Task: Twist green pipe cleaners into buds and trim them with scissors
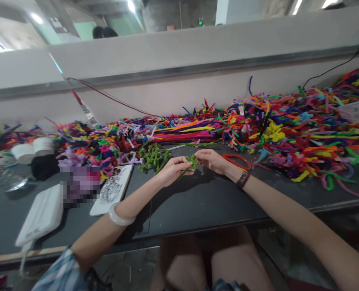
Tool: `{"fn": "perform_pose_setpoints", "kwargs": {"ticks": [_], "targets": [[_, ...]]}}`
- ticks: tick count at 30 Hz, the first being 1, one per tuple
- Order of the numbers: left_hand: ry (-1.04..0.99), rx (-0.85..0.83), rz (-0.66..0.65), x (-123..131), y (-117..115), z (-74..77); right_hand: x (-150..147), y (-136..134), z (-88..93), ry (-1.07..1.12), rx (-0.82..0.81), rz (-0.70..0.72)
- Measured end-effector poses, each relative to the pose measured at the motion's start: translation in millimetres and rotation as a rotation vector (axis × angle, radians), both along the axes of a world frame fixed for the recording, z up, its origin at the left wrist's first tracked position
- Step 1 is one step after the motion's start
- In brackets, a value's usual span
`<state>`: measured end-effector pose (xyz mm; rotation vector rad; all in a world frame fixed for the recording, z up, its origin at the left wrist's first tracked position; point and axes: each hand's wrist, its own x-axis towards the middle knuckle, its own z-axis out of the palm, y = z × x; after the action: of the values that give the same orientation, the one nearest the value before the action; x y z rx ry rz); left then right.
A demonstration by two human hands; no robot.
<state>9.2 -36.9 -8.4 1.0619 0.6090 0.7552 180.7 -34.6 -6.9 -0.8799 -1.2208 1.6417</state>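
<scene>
Between my hands, just above the dark table, is a small green pipe-cleaner flower (192, 162) with looped petals and a stem slanting down to the left. My left hand (176, 169) pinches it between thumb and fingers. From the other side, my right hand (212, 160) has its fingers pressed together at the flower's right edge; what exactly lies in that pinch is hidden. Just left of my hands lies a pile of similar green pipe-cleaner pieces (153, 157). Behind them is a bundle of straight coloured pipe cleaners (185, 131).
Heaped coloured pipe cleaners (288, 133) line the back wall. A phone (112, 190), a white power bank (41, 214) with a cable, and white cups (43, 146) stand on the left. An orange-red pipe-cleaner loop (236, 161) lies beside my right wrist. The table's front edge (203, 232) is close to me.
</scene>
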Motion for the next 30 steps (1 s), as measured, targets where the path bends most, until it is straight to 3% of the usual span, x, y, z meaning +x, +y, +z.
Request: {"fn": "perform_pose_setpoints", "kwargs": {"ticks": [6, 22, 25, 30], "targets": [[0.018, -0.024, -0.14, -2, 0, -2.4, -1, -4, 1.5, 0.054, -0.108, 0.122], [0.0, 0.026, -0.014, -1, 2, -3.1, -10, -8, 0.4, 0.089, -0.047, 0.058], [0.019, 0.024, 0.013, 0, 4, -5.3, -8, -5, -0.9, -0.039, 0.056, -0.006], [0.125, 0.071, 0.069, 1, 5, -6.3, 1, 3, -0.8, -0.507, 0.456, -0.133]]}}
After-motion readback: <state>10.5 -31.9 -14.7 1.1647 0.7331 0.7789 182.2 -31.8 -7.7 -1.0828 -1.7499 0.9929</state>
